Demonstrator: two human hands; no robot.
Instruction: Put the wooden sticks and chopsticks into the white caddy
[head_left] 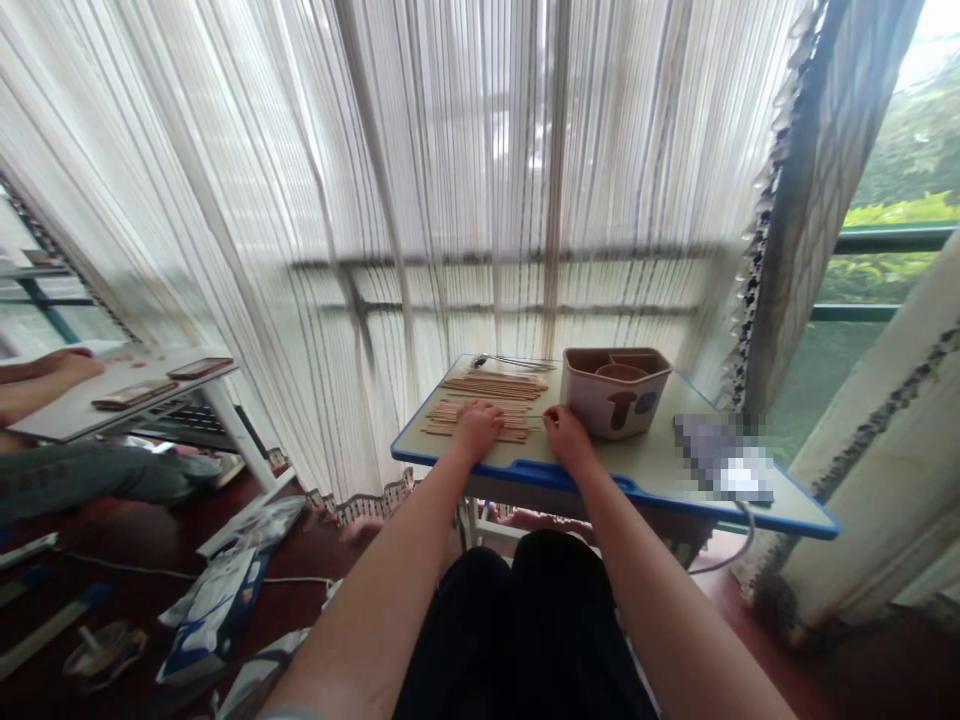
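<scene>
On the small desk lie thin brown wooden sticks that look like chopsticks, in a back bunch and a front bunch. My left hand rests on the front bunch, its fingers laid over the sticks and partly covering them. Just right of the stick ends, my right hand has its thumb and fingers pinched together; whatever is between them is too small to make out. Close beside that hand stands a divided utensil holder, pale outside and brown inside, with a mushroom picture on its front.
Long metal utensils lie along the back edge of the blue-rimmed desk. A blurred-out device with a cable is at the right. Another person's hand rests on a neighbouring table. Bags lie on the floor. Curtains hang behind.
</scene>
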